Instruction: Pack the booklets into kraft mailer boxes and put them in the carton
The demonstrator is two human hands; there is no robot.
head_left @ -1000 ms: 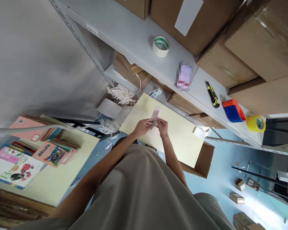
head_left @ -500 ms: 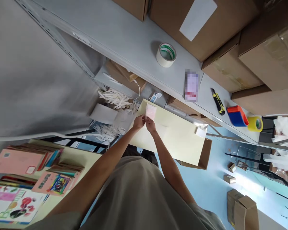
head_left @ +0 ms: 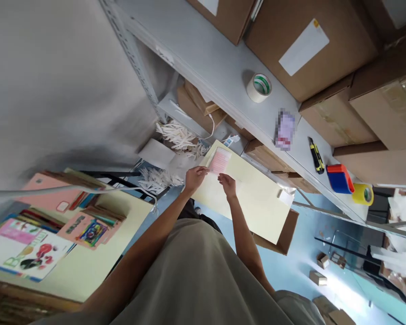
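A small pink sheet with faint lines [head_left: 220, 161] lies at the left end of the cream tabletop [head_left: 253, 198], with a pale or see-through edge around it. My left hand [head_left: 195, 178] is closed, its thumb and fingers pinching the near left corner of that sheet. At the near right corner, my right hand [head_left: 228, 185] has its fingertips pinched together against the edge. What lies between the right fingertips is too small to make out clearly.
Shredded white paper [head_left: 177, 135] lies beyond the table's left end. The grey shelf [head_left: 219, 67] carries a tape roll [head_left: 259, 87], a phone [head_left: 284, 131], a box cutter [head_left: 316, 155] and a tape dispenser [head_left: 340, 178]. Books [head_left: 30, 248] cover a side table. A white cable [head_left: 71, 187] hangs at left.
My hands have moved apart, the right one shifting right from beside the left. The pink sheet shows more fully between them. The whole view has swung and shifted.
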